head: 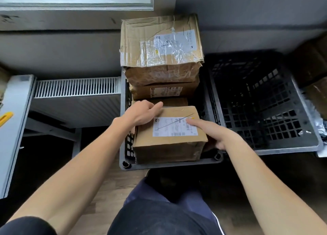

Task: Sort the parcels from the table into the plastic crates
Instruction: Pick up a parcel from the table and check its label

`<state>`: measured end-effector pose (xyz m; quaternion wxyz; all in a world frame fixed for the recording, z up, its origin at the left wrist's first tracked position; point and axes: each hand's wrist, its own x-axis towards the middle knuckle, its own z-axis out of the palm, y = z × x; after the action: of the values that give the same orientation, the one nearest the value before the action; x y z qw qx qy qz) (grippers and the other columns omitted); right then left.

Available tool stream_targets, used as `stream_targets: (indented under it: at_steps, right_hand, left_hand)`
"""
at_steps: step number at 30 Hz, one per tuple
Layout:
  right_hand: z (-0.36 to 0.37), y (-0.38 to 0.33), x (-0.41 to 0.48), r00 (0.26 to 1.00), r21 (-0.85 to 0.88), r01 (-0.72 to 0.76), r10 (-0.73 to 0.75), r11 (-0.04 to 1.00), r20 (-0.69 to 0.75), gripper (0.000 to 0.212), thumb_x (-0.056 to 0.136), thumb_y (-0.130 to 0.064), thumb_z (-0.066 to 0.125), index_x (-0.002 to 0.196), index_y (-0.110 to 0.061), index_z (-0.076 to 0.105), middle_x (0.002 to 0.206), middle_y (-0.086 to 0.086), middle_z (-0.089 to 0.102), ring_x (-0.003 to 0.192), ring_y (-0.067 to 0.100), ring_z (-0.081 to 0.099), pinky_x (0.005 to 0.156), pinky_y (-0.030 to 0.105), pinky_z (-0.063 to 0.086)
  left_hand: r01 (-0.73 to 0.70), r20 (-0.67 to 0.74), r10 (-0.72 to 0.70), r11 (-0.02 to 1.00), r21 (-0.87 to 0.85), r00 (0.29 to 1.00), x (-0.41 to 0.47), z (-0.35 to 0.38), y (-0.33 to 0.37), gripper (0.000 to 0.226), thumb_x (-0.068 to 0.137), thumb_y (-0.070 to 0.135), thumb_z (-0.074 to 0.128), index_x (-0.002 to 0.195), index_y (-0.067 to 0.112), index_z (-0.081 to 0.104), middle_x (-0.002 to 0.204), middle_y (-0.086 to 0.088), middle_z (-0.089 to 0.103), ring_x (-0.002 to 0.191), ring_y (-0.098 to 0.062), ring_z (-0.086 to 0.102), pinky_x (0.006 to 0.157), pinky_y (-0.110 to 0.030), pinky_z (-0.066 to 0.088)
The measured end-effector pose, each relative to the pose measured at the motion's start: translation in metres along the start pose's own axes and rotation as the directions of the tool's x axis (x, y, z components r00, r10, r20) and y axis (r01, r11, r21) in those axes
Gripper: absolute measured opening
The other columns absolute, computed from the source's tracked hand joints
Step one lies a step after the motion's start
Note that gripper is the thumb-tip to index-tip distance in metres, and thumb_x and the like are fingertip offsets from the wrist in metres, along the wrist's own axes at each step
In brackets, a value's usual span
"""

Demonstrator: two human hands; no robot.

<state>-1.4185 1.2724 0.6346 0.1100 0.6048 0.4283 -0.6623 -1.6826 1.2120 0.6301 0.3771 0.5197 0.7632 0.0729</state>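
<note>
Both hands hold the parcel (169, 139). The left hand (141, 113) curls its fingers over the far left corner. The right hand (212, 134) lays one finger on the label (174, 127) and wraps the others around the right side. The parcel sits at the near end of the crate (169, 164), with its top above the rim.

The gap between the right hand and the crate wall looks narrow, so the fingers there may be squeezed if the parcel sinks or shifts to that side. Just beyond the left fingertips stands a stack of boxes, with a large creased box (161, 45) on top of it. A push away from the body could knock this stack, and the top box might slide. The grip is on two opposite corners only, so the parcel may also turn in the hands.

I cannot tell what lies under the parcel — the crate floor or another box. The lower fingers of the right hand are hidden, and the label print is too blurred to read. To the right of the right hand, the second crate (256, 102) is dark inside.
</note>
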Motion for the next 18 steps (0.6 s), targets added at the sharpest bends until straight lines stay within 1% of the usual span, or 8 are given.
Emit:
stream_targets:
  at_steps: [1,3,6,9,12,14,16,18]
  right_hand:
    - [-0.001,-0.002,0.002,1.0,-0.02,-0.025,0.026,0.999,0.001,0.071,0.063,-0.082,0.077,0.121,-0.04,0.072,0.127,-0.009,0.073,0.13,0.021,0.056,0.123,0.059,0.025]
    - [0.004,-0.003,0.005,0.998,-0.029,-0.061,0.061,0.998,0.013,0.066,0.066,-0.08,0.076,0.119,-0.04,0.073,0.131,-0.004,0.071,0.129,0.024,0.058,0.116,0.062,0.038]
    - [0.014,0.001,0.016,0.995,0.025,-0.099,0.099,0.995,-0.014,0.077,0.065,-0.075,0.077,0.132,-0.039,0.063,0.148,0.003,0.055,0.132,0.034,0.054,0.095,0.066,0.053]
    - [0.018,0.0,0.023,0.993,0.079,-0.11,0.112,0.991,-0.022,0.066,0.077,-0.065,0.073,0.134,-0.035,0.059,0.15,0.005,0.049,0.129,0.038,0.054,0.076,0.064,0.06]
    - [0.02,0.003,0.031,0.988,0.149,-0.152,0.156,0.977,-0.016,0.086,0.054,-0.066,0.081,0.132,-0.035,0.061,0.152,0.006,0.051,0.129,0.041,0.055,0.085,0.074,0.052]
    - [0.02,0.007,0.041,0.986,0.188,-0.16,0.165,0.969,-0.012,0.093,0.048,-0.067,0.082,0.132,-0.035,0.061,0.153,0.008,0.051,0.131,0.042,0.054,0.092,0.076,0.046]
    - [0.021,0.008,0.046,0.988,0.216,-0.146,0.154,0.965,-0.018,0.097,0.046,-0.069,0.083,0.135,-0.036,0.06,0.153,0.008,0.052,0.133,0.041,0.053,0.1,0.072,0.043]
    - [0.021,0.012,0.057,0.991,0.267,-0.117,0.13,0.957,-0.03,0.111,0.034,-0.069,0.089,0.137,-0.036,0.06,0.154,0.007,0.052,0.14,0.037,0.049,0.109,0.068,0.038]
  left_hand:
    - [0.021,0.041,-0.021,1.0,0.015,0.999,0.0,0.0,-0.002,0.072,0.103,0.07,0.033,0.125,0.015,0.073,0.11,-0.009,0.074,0.099,-0.027,0.067,0.094,-0.042,0.053]
    - [0.056,0.112,-0.063,0.996,0.072,0.992,0.003,0.005,-0.009,0.07,0.101,0.071,0.037,0.117,0.014,0.075,0.11,-0.009,0.073,0.096,-0.027,0.067,0.09,-0.039,0.054]
    - [0.14,0.145,-0.153,0.986,0.093,0.978,0.006,0.021,-0.025,0.07,0.102,0.068,0.037,0.099,0.008,0.073,0.102,-0.013,0.072,0.091,-0.029,0.066,0.081,-0.036,0.052]
    - [0.249,0.156,-0.256,0.967,0.061,0.954,0.009,0.028,-0.034,0.077,0.101,0.07,0.035,0.122,0.004,0.068,0.122,-0.016,0.069,0.108,-0.035,0.064,0.096,-0.04,0.051]
    - [0.296,0.189,-0.31,0.95,0.101,0.932,0.014,0.031,-0.033,0.081,0.1,0.071,0.037,0.139,0.004,0.058,0.142,-0.017,0.06,0.125,-0.038,0.058,0.107,-0.043,0.047]
    - [0.306,0.182,-0.322,0.945,0.111,0.929,0.017,0.031,-0.03,0.078,0.102,0.067,0.039,0.145,0.004,0.053,0.147,-0.017,0.057,0.13,-0.038,0.056,0.106,-0.042,0.046]
    - [0.299,0.119,-0.307,0.951,0.079,0.944,0.021,0.031,-0.032,0.07,0.103,0.063,0.042,0.132,0.003,0.06,0.135,-0.018,0.064,0.118,-0.036,0.061,0.095,-0.039,0.047]
    - [0.272,0.032,-0.273,0.962,0.033,0.962,0.025,0.032,-0.034,0.058,0.104,0.058,0.045,0.103,0.004,0.065,0.111,-0.017,0.07,0.096,-0.033,0.062,0.079,-0.036,0.044]
